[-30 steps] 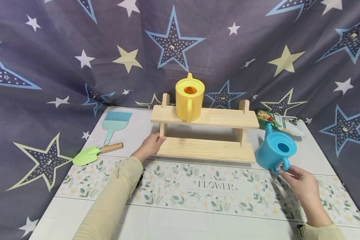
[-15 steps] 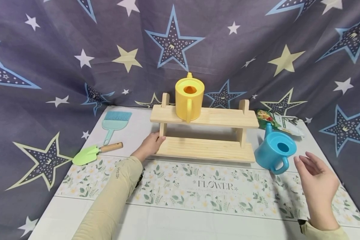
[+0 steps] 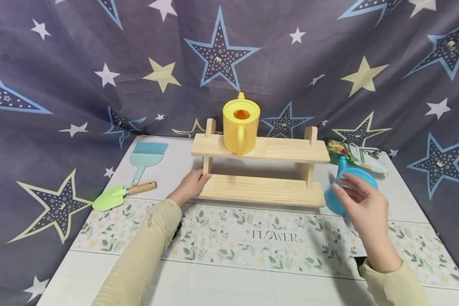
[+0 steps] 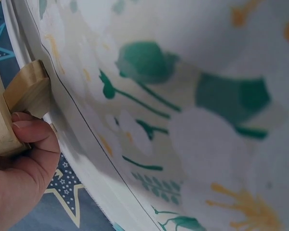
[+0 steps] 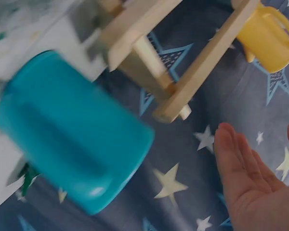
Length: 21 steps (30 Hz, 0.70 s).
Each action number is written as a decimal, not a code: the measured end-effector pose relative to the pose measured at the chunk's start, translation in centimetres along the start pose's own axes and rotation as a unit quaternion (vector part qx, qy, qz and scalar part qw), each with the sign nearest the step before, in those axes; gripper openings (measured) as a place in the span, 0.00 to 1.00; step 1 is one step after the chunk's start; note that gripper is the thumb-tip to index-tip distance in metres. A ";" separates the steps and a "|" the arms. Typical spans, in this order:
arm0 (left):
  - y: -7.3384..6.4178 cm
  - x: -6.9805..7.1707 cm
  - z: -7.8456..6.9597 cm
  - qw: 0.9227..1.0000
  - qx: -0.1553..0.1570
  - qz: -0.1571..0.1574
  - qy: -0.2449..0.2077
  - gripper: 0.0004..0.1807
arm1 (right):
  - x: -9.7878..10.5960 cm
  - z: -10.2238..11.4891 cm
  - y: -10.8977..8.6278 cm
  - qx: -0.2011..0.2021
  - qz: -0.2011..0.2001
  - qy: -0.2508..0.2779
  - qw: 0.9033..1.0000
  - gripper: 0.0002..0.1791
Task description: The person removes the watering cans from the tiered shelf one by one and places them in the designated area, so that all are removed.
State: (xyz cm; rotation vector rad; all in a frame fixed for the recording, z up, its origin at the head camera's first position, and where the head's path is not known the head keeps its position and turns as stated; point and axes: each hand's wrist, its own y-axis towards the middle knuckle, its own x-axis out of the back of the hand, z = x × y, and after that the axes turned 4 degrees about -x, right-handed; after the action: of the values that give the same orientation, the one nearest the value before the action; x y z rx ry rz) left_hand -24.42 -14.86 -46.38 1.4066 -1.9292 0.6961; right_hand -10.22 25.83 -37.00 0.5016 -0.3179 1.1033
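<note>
Left hand (image 3: 192,185) grips wooden shelf (image 3: 260,190); right hand (image 3: 367,211) half-spread, near blue watering can (image 3: 333,203).

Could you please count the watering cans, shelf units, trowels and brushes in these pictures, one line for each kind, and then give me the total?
Watering cans: 2, the yellow can and the blue can
Shelf units: 1, the wooden shelf, with two boards
Trowels: 1, the green trowel
Brushes: 1, the light-blue brush
Total: 5
</note>
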 end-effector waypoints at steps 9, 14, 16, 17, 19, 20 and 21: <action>0.2 0.0 0.0 1.000 0.011 0.008 -0.001 0.26 | -3.3 2.5 1.6 0.051 0.125 0.020 0.991 0.28; 0.2 -0.1 0.0 1.000 0.018 0.007 -0.002 0.26 | -5.7 3.2 2.6 0.076 0.184 0.056 0.978 0.28; 0.1 -0.1 0.0 1.000 0.019 0.004 -0.004 0.26 | -6.8 3.4 2.9 0.082 0.198 0.076 0.974 0.28; 0.1 -0.1 0.0 1.000 0.017 0.002 -0.005 0.26 | -7.3 3.6 3.0 0.082 0.204 0.085 0.972 0.28; 0.1 -0.2 0.0 1.000 0.016 0.000 -0.006 0.25 | -8.3 3.9 3.2 0.078 0.214 0.105 0.968 0.27; 0.1 -0.2 0.0 1.000 0.014 -0.001 -0.006 0.25 | -8.7 4.1 3.2 0.077 0.218 0.112 0.966 0.27; 0.1 -0.2 0.0 1.000 0.013 -0.001 -0.006 0.25 | -9.2 4.3 3.3 0.076 0.222 0.117 0.965 0.26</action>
State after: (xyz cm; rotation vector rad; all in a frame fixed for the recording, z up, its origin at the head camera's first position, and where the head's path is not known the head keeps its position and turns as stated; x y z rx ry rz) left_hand -24.45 -14.71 -46.52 1.4309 -1.9347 0.7160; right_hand -17.07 17.66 -37.04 0.4390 -0.1381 1.6188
